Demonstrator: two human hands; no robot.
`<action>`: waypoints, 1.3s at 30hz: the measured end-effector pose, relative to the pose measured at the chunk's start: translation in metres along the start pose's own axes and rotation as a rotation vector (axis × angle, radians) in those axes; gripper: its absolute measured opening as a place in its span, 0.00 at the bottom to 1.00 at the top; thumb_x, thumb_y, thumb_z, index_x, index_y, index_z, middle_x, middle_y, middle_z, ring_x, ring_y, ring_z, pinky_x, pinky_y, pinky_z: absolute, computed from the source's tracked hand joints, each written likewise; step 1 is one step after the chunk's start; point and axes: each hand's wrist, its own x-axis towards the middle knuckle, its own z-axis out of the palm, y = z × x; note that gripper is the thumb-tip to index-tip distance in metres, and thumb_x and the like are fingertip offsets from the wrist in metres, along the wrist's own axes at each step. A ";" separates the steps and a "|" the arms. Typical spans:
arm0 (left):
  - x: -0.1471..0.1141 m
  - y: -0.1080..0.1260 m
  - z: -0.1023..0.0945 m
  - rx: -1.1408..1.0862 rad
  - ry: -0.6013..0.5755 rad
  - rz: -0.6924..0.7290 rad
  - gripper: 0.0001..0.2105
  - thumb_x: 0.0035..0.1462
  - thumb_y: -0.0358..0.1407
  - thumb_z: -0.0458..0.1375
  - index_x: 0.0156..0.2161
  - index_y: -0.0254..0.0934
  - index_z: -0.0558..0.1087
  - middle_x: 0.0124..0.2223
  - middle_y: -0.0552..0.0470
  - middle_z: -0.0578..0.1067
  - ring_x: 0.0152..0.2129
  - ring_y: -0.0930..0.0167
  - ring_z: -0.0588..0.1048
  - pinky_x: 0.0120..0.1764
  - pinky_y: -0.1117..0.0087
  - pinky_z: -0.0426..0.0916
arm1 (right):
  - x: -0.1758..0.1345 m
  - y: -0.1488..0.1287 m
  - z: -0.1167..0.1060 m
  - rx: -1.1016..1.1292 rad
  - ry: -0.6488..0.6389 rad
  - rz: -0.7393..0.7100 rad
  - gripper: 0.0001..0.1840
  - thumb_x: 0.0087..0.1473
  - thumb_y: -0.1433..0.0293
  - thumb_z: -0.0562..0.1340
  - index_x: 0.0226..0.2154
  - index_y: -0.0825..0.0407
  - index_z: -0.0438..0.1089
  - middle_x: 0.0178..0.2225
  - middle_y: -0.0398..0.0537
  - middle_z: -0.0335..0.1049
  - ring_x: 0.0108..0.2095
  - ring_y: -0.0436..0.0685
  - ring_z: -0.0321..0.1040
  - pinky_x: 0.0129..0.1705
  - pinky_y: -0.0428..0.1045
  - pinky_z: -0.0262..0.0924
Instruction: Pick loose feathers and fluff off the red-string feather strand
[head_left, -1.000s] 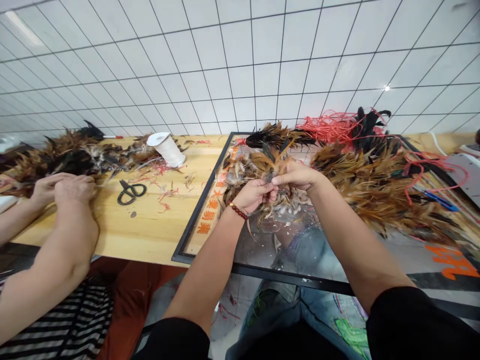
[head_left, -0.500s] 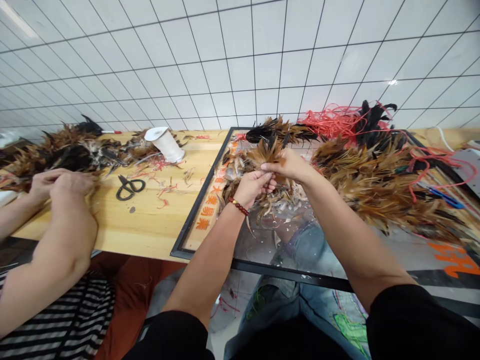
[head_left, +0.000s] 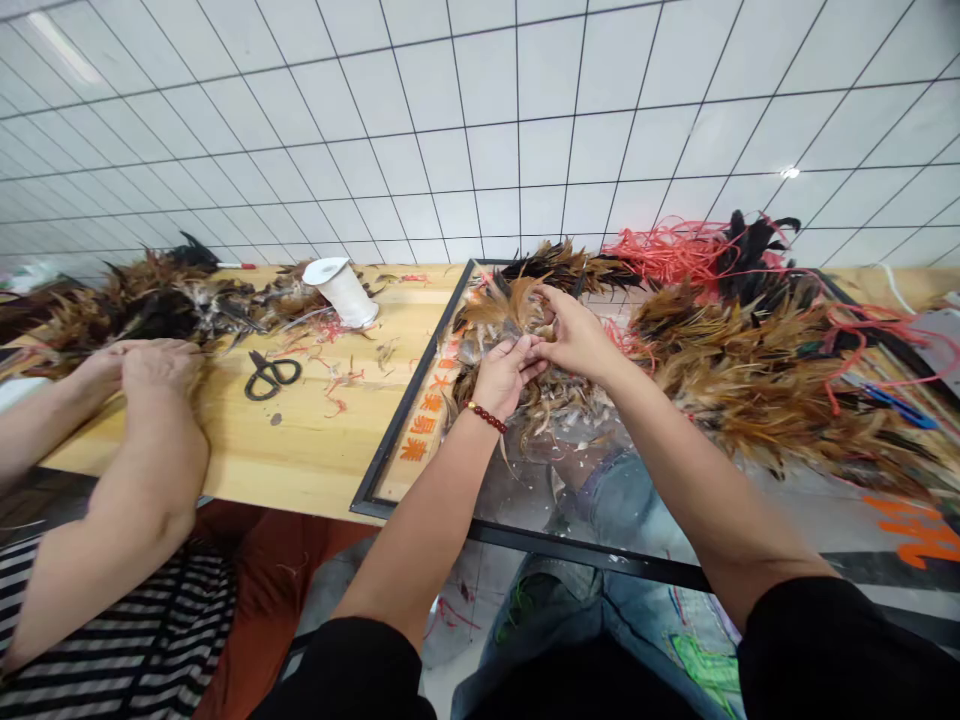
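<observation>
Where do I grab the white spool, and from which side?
Grip the white spool around its middle, below the wider top flange, probably from its right: it appears to stand on end, with feathers lying to its left.

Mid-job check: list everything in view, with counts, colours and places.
Wooden table: one, pale tan, across view.
Tiled wall: one, white, behind table.
Clear framed panel: one, black-edged with orange characters, on table.
Cylindrical spool: one, white, left of panel.
Loop-handled scissors: one, black, in front of spool.
Feather heaps: several, brown and black, left, back and right.
Tangled ribbon-like strands: many, red, mostly back right.
Slim tool: one, blue, far right.
Slim stick: one, red visible, back left.
Co-worker's hands: two, bare, far left.
Small feather tuft: one, brown, at fingertips.
Patched jeans: one pair, blue, lower middle.
Left hand: one, bare, at tuft; dark-red beaded bracelet.
Right hand: one, bare, at tuft.
</observation>
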 end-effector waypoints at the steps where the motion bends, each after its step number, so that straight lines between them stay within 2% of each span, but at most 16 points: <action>1: 0.001 -0.002 0.000 0.016 0.026 0.047 0.08 0.52 0.34 0.69 0.30 0.32 0.76 0.28 0.53 0.78 0.26 0.77 0.75 0.42 0.71 0.72 | 0.000 -0.001 0.001 -0.025 0.001 0.001 0.42 0.44 0.71 0.68 0.63 0.54 0.62 0.47 0.55 0.71 0.43 0.62 0.68 0.48 0.57 0.64; 4: 0.007 -0.004 -0.001 0.091 0.171 0.201 0.08 0.51 0.34 0.69 0.28 0.32 0.75 0.26 0.53 0.77 0.23 0.77 0.74 0.33 0.75 0.70 | 0.003 -0.001 -0.005 -0.096 -0.044 0.027 0.34 0.45 0.68 0.69 0.56 0.54 0.70 0.41 0.53 0.74 0.40 0.61 0.69 0.45 0.55 0.64; 7: 0.014 -0.002 -0.005 0.123 0.268 0.295 0.08 0.53 0.35 0.67 0.28 0.33 0.75 0.22 0.56 0.74 0.18 0.78 0.71 0.25 0.76 0.66 | 0.002 0.008 -0.033 -0.141 -0.073 0.074 0.23 0.45 0.66 0.71 0.46 0.52 0.78 0.35 0.48 0.76 0.35 0.58 0.70 0.40 0.52 0.63; 9: 0.018 0.001 -0.008 0.087 0.320 0.348 0.09 0.55 0.37 0.66 0.30 0.34 0.74 0.21 0.58 0.72 0.16 0.80 0.69 0.23 0.77 0.63 | -0.006 0.017 -0.061 -0.176 -0.014 0.080 0.16 0.46 0.65 0.70 0.40 0.51 0.80 0.32 0.46 0.77 0.33 0.56 0.71 0.39 0.51 0.62; 11: 0.020 0.004 -0.010 0.057 0.366 0.373 0.09 0.56 0.38 0.66 0.30 0.34 0.74 0.21 0.60 0.70 0.15 0.81 0.67 0.22 0.78 0.61 | -0.020 0.026 -0.088 -0.197 0.074 0.136 0.14 0.48 0.66 0.68 0.39 0.52 0.81 0.31 0.47 0.77 0.31 0.56 0.71 0.38 0.51 0.62; 14: 0.021 0.006 -0.008 0.058 0.404 0.371 0.09 0.59 0.36 0.63 0.30 0.34 0.72 0.21 0.61 0.69 0.15 0.82 0.66 0.21 0.79 0.60 | -0.048 0.036 -0.108 -0.252 0.160 0.212 0.13 0.50 0.66 0.66 0.38 0.53 0.81 0.29 0.48 0.77 0.29 0.56 0.70 0.37 0.51 0.62; 16: 0.020 0.005 -0.005 0.080 0.416 0.356 0.08 0.60 0.35 0.62 0.30 0.34 0.72 0.20 0.61 0.69 0.14 0.83 0.66 0.21 0.80 0.59 | -0.065 0.039 -0.105 -0.317 0.189 0.215 0.11 0.51 0.67 0.65 0.35 0.52 0.81 0.30 0.50 0.78 0.31 0.57 0.71 0.37 0.52 0.62; 19: 0.018 0.002 -0.001 0.126 0.398 0.350 0.07 0.60 0.34 0.61 0.31 0.34 0.72 0.20 0.62 0.69 0.14 0.82 0.66 0.21 0.80 0.59 | -0.081 0.039 -0.084 -0.437 0.179 0.229 0.11 0.52 0.68 0.62 0.34 0.52 0.81 0.34 0.52 0.79 0.36 0.60 0.73 0.40 0.53 0.62; 23: 0.017 0.000 0.000 0.154 0.395 0.375 0.08 0.61 0.33 0.60 0.30 0.33 0.72 0.20 0.61 0.70 0.14 0.82 0.66 0.20 0.80 0.60 | -0.087 0.035 -0.062 -0.572 -0.014 0.364 0.14 0.53 0.67 0.59 0.36 0.50 0.80 0.40 0.53 0.79 0.41 0.62 0.74 0.39 0.52 0.61; 26: 0.018 -0.002 -0.002 0.158 0.371 0.394 0.08 0.60 0.34 0.61 0.30 0.34 0.72 0.21 0.61 0.70 0.14 0.82 0.66 0.21 0.80 0.60 | -0.089 0.036 -0.059 -0.599 -0.148 0.474 0.17 0.51 0.63 0.61 0.41 0.48 0.80 0.41 0.52 0.80 0.42 0.64 0.75 0.37 0.52 0.60; 29: 0.020 -0.004 -0.003 0.180 0.358 0.402 0.08 0.59 0.35 0.62 0.31 0.34 0.72 0.21 0.60 0.70 0.14 0.82 0.66 0.21 0.80 0.61 | -0.091 0.041 -0.062 -0.573 -0.217 0.530 0.16 0.49 0.63 0.62 0.39 0.47 0.80 0.39 0.50 0.81 0.41 0.63 0.75 0.37 0.51 0.60; 31: 0.021 -0.005 -0.003 0.191 0.363 0.404 0.08 0.59 0.35 0.62 0.31 0.34 0.72 0.21 0.61 0.71 0.15 0.82 0.66 0.21 0.80 0.61 | -0.093 0.044 -0.065 -0.547 -0.176 0.528 0.13 0.51 0.64 0.61 0.37 0.46 0.81 0.38 0.49 0.81 0.41 0.61 0.76 0.38 0.50 0.61; 34: 0.018 -0.003 -0.001 0.180 0.361 0.381 0.07 0.59 0.33 0.62 0.30 0.34 0.72 0.20 0.60 0.71 0.14 0.82 0.66 0.21 0.79 0.61 | -0.096 0.046 -0.069 -0.500 -0.043 0.494 0.14 0.55 0.62 0.61 0.37 0.46 0.82 0.38 0.49 0.82 0.41 0.61 0.76 0.39 0.50 0.62; 39: 0.012 -0.003 0.003 0.145 0.243 0.271 0.07 0.59 0.31 0.62 0.30 0.33 0.73 0.22 0.59 0.72 0.15 0.82 0.68 0.21 0.80 0.61 | -0.099 0.047 -0.068 -0.418 0.074 0.459 0.13 0.56 0.63 0.62 0.38 0.47 0.82 0.37 0.50 0.82 0.39 0.60 0.76 0.41 0.51 0.63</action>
